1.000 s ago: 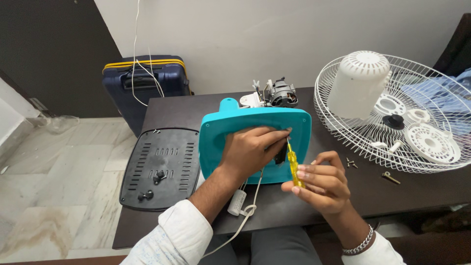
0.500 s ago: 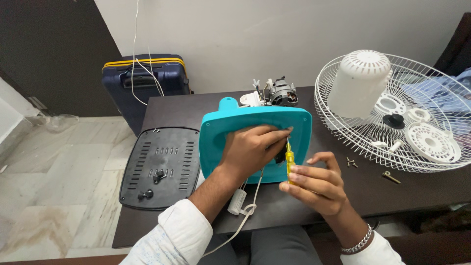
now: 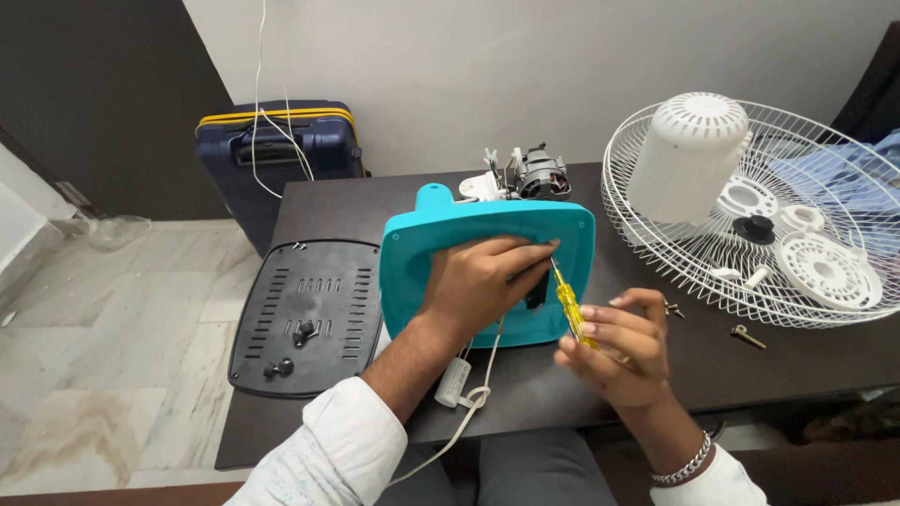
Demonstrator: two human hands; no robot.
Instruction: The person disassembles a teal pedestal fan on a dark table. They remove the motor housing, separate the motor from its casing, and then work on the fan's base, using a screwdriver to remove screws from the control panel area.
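Now left hand [image 3: 483, 281] presses flat on teal housing [image 3: 422, 272]; right hand [image 3: 614, 342] pinches yellow screwdriver [image 3: 567, 305], shaft angled up-left into housing.

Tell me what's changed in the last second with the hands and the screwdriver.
The right hand shifted slightly left, bringing the yellow screwdriver closer, its tip now by the left hand. The left hand kept pressing on the teal housing. Black panel and fan grille unmoved.

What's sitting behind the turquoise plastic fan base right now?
Behind the turquoise plastic fan base, a grey metal motor with a white plastic bracket shows above its top edge on the dark brown table. The motor's lower part is covered by the base.
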